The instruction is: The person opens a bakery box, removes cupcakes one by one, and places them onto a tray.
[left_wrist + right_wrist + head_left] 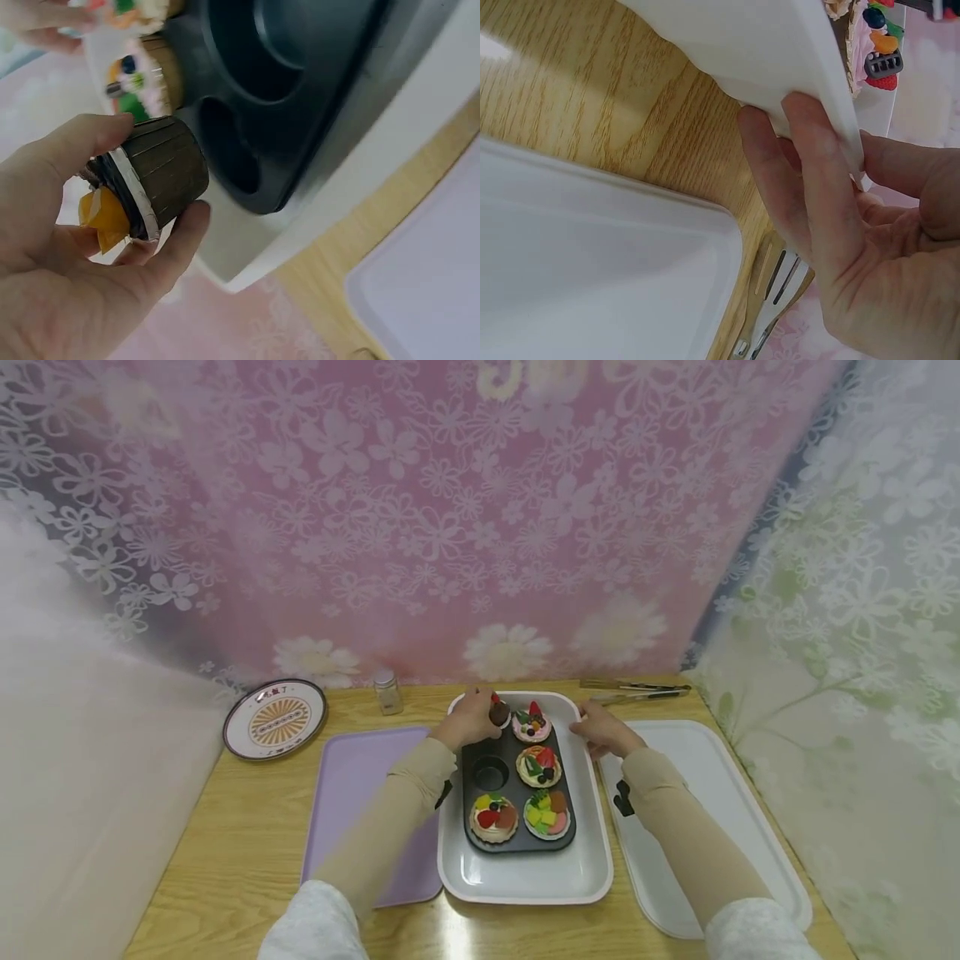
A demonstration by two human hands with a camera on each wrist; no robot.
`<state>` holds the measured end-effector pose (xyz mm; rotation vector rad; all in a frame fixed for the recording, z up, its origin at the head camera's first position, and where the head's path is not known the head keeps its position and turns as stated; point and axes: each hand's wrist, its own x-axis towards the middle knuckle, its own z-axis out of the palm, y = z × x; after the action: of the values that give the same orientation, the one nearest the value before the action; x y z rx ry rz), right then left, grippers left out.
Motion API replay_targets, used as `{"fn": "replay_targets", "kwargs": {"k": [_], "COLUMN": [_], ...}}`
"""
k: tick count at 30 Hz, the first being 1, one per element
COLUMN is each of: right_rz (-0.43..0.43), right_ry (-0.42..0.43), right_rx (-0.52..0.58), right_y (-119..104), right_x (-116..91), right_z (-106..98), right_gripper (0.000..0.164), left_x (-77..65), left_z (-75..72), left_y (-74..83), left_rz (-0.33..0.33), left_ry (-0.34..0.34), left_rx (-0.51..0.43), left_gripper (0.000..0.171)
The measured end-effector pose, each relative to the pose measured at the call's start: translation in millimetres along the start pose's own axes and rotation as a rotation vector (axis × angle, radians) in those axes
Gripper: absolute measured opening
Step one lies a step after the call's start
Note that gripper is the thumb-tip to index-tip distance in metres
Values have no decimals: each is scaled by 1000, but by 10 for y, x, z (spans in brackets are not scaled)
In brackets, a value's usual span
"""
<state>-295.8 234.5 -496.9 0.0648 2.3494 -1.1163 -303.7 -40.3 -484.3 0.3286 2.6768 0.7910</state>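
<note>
the left hand [468,718] had its fingers grasping a chocolate cupcake [172,169] between thumb and fingertips, over the far left corner of the muffin tin [516,795]. only the left wrist view showed the pleated brown wrapper and an orange piece facing the palm; the head view gave a red bit on top, with part of the cake behind the fingers. the tin's cup nearest those fingers, hidden from the head, showed at the wrist; whether the cake's base touched the tin was hard to make out. the right hand [603,729] gripped the white tray [532,881] by its wall, its thumb and fingers on opposite sides, plain only at the right wrist. there the tongs [637,693], beyond those fingers, were cut off, and a tart [877,45] was cropped above them.
</note>
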Motion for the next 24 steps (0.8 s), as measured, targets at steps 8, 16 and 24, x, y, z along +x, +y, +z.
{"fn": "replay_targets", "kwargs": {"k": [8, 16, 24], "right_rz": [-10, -20, -20], "right_ry": [-19, -26, -28], "right_rx": [32, 18, -2], "right_y": [29, 37, 56], "right_x": [12, 16, 71], "right_z": [15, 4, 18], "right_gripper": [40, 40, 36], "left_x": [-240, -453, -652], "left_z": [-279, -557, -753], "left_y": [-19, -176, -499], "left_rz": [43, 73, 56], "left_ry": [78, 174, 271], "left_rx": [-114, -182, -149], "left_gripper": [78, 77, 73]}}
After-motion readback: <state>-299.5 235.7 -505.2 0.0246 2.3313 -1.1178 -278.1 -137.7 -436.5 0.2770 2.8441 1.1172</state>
